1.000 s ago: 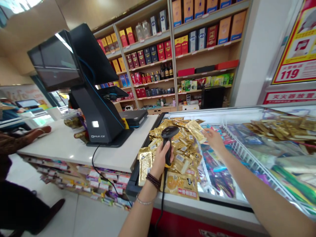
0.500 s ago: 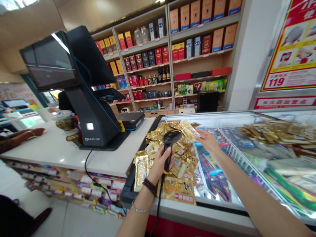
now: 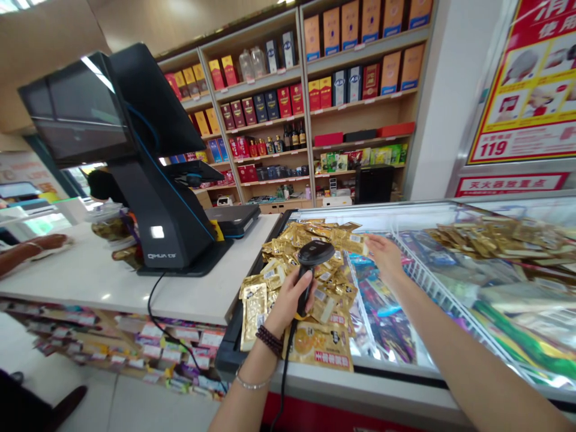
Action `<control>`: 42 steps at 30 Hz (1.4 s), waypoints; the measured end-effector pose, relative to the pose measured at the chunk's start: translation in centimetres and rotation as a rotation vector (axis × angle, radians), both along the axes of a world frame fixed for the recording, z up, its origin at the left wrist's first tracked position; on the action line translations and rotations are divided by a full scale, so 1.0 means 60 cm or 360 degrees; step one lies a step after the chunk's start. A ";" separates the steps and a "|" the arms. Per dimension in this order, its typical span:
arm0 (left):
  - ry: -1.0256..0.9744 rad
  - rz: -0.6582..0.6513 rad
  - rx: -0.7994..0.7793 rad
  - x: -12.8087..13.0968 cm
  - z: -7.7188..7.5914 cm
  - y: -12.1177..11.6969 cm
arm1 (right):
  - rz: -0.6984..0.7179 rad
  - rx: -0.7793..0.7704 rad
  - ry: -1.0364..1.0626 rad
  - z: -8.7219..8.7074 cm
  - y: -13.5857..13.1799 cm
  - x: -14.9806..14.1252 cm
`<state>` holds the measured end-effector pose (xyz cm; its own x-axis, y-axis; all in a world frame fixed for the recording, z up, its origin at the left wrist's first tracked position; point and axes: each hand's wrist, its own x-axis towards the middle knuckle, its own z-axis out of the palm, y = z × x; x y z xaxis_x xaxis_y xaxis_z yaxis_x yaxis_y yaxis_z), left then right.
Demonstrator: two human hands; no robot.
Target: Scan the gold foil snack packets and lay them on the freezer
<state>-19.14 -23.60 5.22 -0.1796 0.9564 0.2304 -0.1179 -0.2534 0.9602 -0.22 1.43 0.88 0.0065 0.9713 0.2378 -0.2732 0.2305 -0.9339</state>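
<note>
On the glass-topped freezer (image 3: 382,384), over crinkled foil packets (image 3: 294,235), the left hand (image 3: 291,295) curls snugly around a smooth, round-headed scanner (image 3: 315,253); rightward, the right hand (image 3: 384,255) pinches one flat, shiny gold sachet (image 3: 354,242) between fingertips.

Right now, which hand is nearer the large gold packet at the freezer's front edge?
Left. The left hand, holding the scanner, is just beyond the large gold packet; the right hand, holding a small gold packet, is farther back and right.
</note>
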 end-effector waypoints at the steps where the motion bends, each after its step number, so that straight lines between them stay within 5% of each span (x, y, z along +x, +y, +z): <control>1: 0.0006 0.0001 -0.0002 0.000 -0.001 0.000 | -0.0025 0.0020 0.0013 -0.001 0.002 0.000; 42: -0.0070 -0.0109 0.0045 -0.005 -0.005 0.003 | -0.0057 -0.0063 0.0220 0.000 0.009 0.003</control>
<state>-19.42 -23.42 4.90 -0.1244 0.9600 0.2508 -0.1781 -0.2702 0.9462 -0.04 1.96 0.90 0.0715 0.9785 0.1934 -0.3919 0.2059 -0.8967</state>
